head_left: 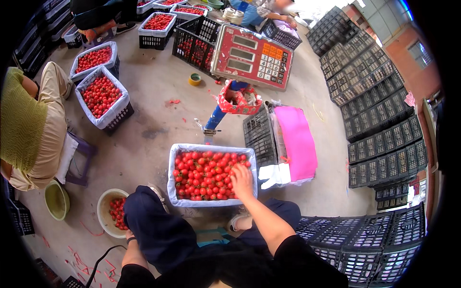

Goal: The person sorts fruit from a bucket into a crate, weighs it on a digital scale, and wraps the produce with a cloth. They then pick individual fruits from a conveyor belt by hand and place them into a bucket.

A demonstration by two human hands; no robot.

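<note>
A black crate with a pale blue liner, full of red cherry tomatoes (204, 175), stands in front of my knees. My right hand (241, 181) reaches onto the right side of the heap. Its bent fingers are a little apart and touch the tomatoes; no tomato shows in its grip. My left hand (130, 235) is low beside my left knee, next to the rim of a cream bowl (102, 214). That bowl holds a smaller amount of cherry tomatoes. Most of my left hand's fingers are hidden by the knee.
Beyond the crate stands a red scale (253, 55) on a blue post. A pink-covered crate (297, 139) is to the right, with stacked black crates (360, 235) nearer me. At left sits a co-worker (36, 129), near a green basin (56, 200) and filled tomato crates (103, 93).
</note>
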